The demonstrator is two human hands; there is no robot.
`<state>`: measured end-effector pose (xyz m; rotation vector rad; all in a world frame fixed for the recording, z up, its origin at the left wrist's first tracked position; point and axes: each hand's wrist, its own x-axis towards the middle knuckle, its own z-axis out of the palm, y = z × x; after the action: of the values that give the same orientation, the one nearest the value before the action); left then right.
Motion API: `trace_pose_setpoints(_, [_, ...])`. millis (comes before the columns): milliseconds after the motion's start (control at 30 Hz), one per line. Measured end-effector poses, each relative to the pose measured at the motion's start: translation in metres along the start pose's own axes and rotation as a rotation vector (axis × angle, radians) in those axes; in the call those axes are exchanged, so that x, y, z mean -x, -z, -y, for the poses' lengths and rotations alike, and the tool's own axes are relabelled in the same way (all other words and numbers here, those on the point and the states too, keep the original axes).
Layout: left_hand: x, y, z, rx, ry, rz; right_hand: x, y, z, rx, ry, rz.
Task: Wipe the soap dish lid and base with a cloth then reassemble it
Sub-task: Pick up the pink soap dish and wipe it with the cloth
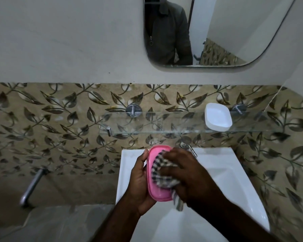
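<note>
My left hand (138,180) grips a pink oval soap dish part (156,191) from its left side, held above the white sink. I cannot tell whether this pink part is the lid or the base. My right hand (187,173) presses a checked cloth (160,169) into the pink part's hollow; a tail of the cloth hangs below the hand. A white oval soap dish part (218,119) lies on the glass shelf at the right, apart from both hands.
The glass shelf (164,122) is fixed to the leaf-patterned tiles on chrome pegs. A white sink (226,172) lies beneath my hands, its chrome tap (187,145) just behind them. A metal pipe (31,186) sticks out at the lower left. A mirror (217,32) hangs above.
</note>
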<state>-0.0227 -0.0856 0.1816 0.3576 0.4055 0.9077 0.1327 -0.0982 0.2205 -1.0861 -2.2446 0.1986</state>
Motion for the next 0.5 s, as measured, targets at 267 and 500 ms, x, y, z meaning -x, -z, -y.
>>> trace_pose_setpoints(267, [-0.004, 0.000, -0.005, -0.068, -0.008, -0.094, -0.008, -0.002, 0.010, 0.058, 0.021, 0.080])
trace_pose_setpoints(500, [-0.009, -0.004, 0.005, -0.018, 0.011, -0.189, -0.021, 0.008, 0.007, 0.109, -0.111, -0.006])
